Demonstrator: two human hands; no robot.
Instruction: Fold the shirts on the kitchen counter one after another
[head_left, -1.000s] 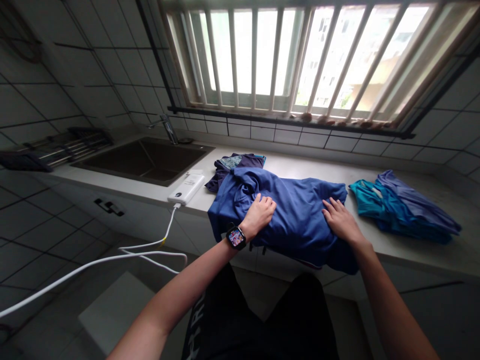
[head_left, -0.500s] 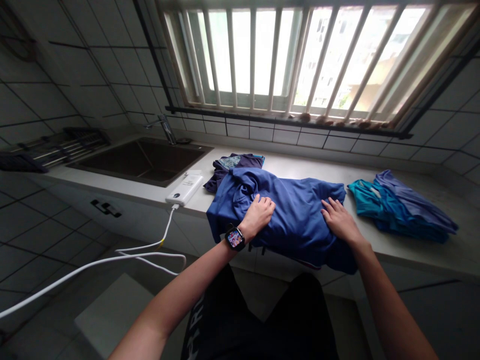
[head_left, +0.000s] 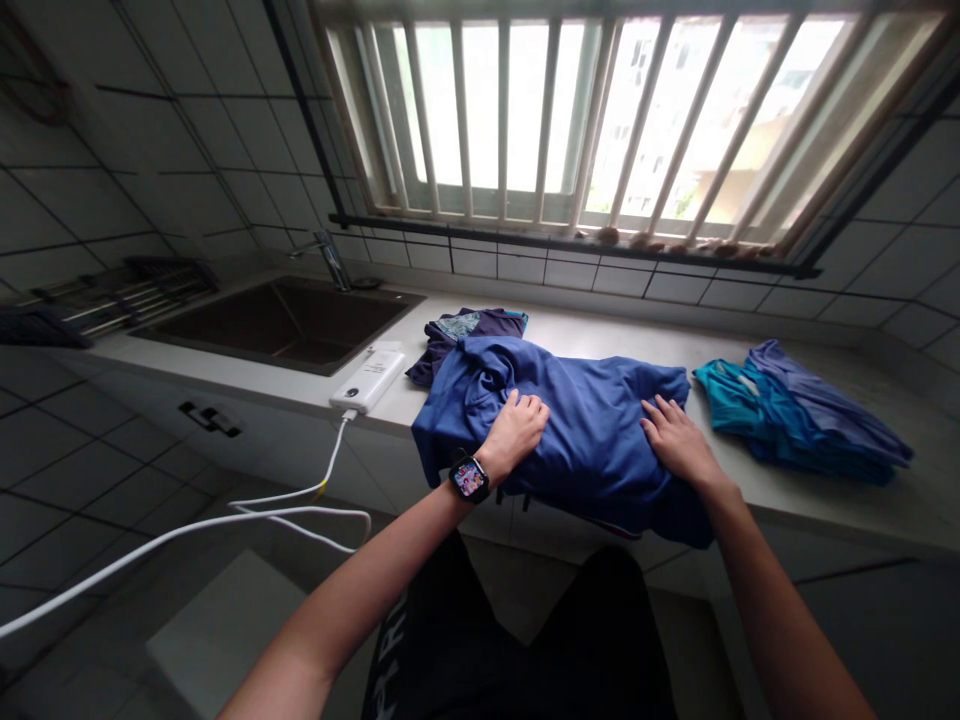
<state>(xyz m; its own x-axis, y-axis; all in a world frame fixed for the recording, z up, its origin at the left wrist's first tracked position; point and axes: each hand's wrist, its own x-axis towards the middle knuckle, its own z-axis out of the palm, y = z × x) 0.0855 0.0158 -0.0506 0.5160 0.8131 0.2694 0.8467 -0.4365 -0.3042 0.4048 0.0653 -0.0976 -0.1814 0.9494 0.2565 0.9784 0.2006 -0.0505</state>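
A blue garment (head_left: pixel 592 420) lies spread over the counter, and its lower part hangs past the front edge. On its left half rests my left hand (head_left: pixel 517 432), fingers lightly bent and lying on the cloth; a smartwatch (head_left: pixel 469 478) is on that wrist. My right hand (head_left: pixel 679 440) lies on the garment's right end with the fingers stretched out. Neither hand pinches the fabric. Behind the garment's left corner, a dark patterned piece of clothing (head_left: pixel 480 325) is partly covered. To the right sits a pile of folded teal and violet-blue clothes (head_left: pixel 795 415).
Left of the garment, a white power bank (head_left: pixel 369 380) lies near the counter's (head_left: pixel 592 335) edge, its white cable (head_left: pixel 187 530) hanging down. Further left are a dark sink (head_left: pixel 277 325) with a faucet (head_left: pixel 334 262) and a rack (head_left: pixel 112 300). A barred window (head_left: pixel 555 120) is behind.
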